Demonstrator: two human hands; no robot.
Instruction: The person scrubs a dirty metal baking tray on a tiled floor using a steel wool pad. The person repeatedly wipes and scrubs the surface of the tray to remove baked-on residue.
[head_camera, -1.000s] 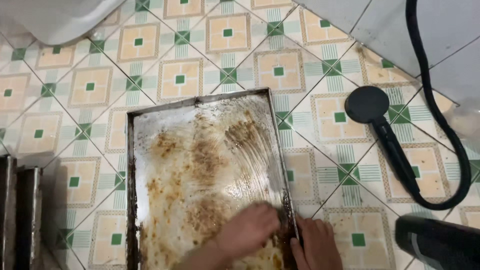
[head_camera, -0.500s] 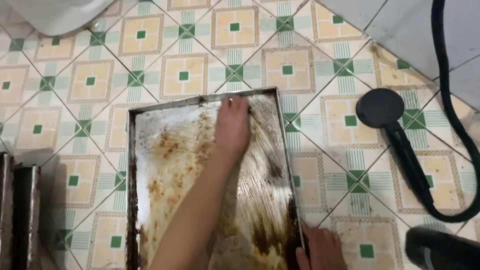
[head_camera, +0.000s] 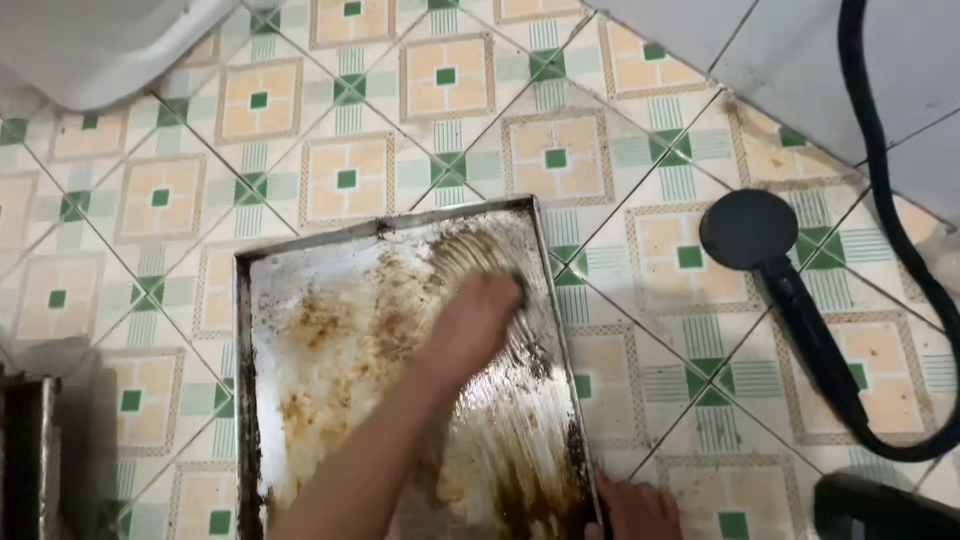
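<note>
Fingers of left hand press on greasy tray; right hand at tray edge.

Baking tray flat on tiled floor, centre-left, near edge out of frame. Left hand on tray, toward far right corner. Right hand at tray's near right edge, touching rim. Shower head on floor right of tray, apart; hose runs further right. Dark container at near left.
</note>
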